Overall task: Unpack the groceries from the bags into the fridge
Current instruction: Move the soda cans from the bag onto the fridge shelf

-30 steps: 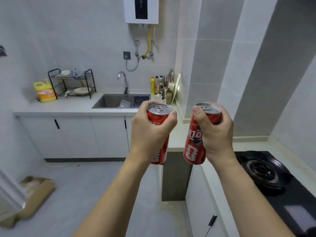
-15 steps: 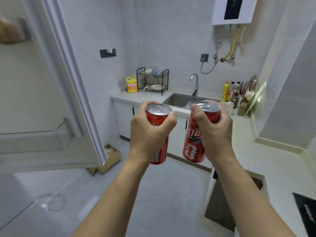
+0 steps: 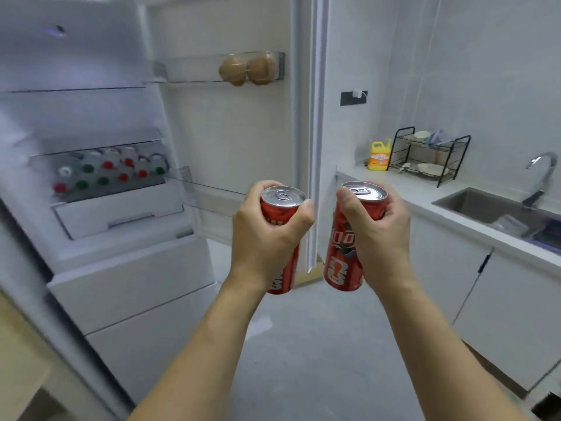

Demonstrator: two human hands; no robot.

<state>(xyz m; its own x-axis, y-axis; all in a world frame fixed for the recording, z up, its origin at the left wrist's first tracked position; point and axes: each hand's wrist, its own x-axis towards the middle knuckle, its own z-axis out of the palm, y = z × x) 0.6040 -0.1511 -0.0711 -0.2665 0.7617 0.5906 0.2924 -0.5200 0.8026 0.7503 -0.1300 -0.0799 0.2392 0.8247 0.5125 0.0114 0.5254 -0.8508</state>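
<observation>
The fridge [image 3: 100,183] stands open on the left, its door [image 3: 243,141] swung out toward the middle of the view, and some stocking looks already done: a row of small bottles with red, green and white caps [image 3: 109,171] fills the shelf above the drawer, and two brown, rounded items, probably eggs though the blur makes that uncertain, sit in the upper door rack [image 3: 224,68]. What is in hand is two cans not yet put away. No grocery bags are in view, so how much remains to unpack cannot be judged.

The left hand [image 3: 267,235] grips the left can [image 3: 280,238] around its upper body, fingers curled round the far side and thumb near the rim. The right hand [image 3: 379,235] grips the right can [image 3: 346,253] the same way, thumb pressed at the lid edge. Both cans are held upright in the air, side by side but apart, in front of the open door's edge and short of any shelf.

The cans are tall, slim cylinders of thin metal, glossy red with white lettering, topped by bare silver lids with pull tabs; they should be rigid enough for a firm grip and slippery only if wet. The fridge interior is smooth white plastic with clear shelves and transparent door racks. To the right a pale stone-like surface [image 3: 403,186] carries a yellow detergent jug [image 3: 379,154], a black wire dish rack [image 3: 431,153] and a steel sink [image 3: 485,205] with a curved tap.
</observation>
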